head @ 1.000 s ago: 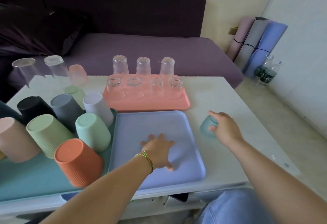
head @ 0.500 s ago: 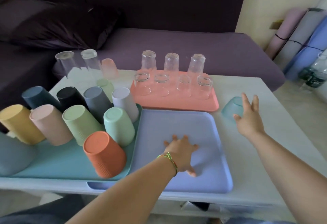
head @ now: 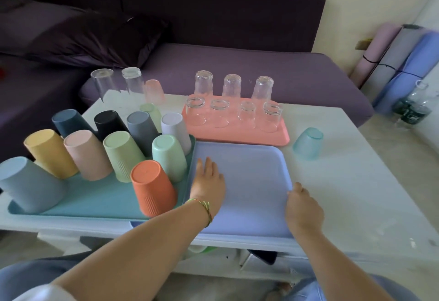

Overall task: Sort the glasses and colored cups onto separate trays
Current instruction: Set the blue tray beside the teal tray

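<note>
A bare lavender tray (head: 251, 172) lies at the table's front middle. My left hand (head: 209, 182) rests flat on its left part, fingers apart. My right hand (head: 303, 208) grips the tray's right rim. A teal tray (head: 95, 201) on the left holds several upturned colored cups, the orange cup (head: 152, 186) nearest. A pink tray (head: 237, 134) behind holds several upturned clear glasses (head: 272, 116). A translucent teal cup (head: 308, 142) stands upside down on the table to the right. Two tall glasses (head: 133, 83), a pale pink cup (head: 154, 91) and a pale green cup (head: 150, 111) stand at the back left.
The white table (head: 356, 182) has bare surface on its right side. A purple sofa (head: 237, 63) runs behind it. Rolled mats (head: 403, 63) and bottles (head: 413, 103) stand at the far right. My knees are below the front edge.
My right hand let go of the teal cup, left it upturned on the table, and came back to grip the lavender tray's right rim. My left hand slid left on that tray.
</note>
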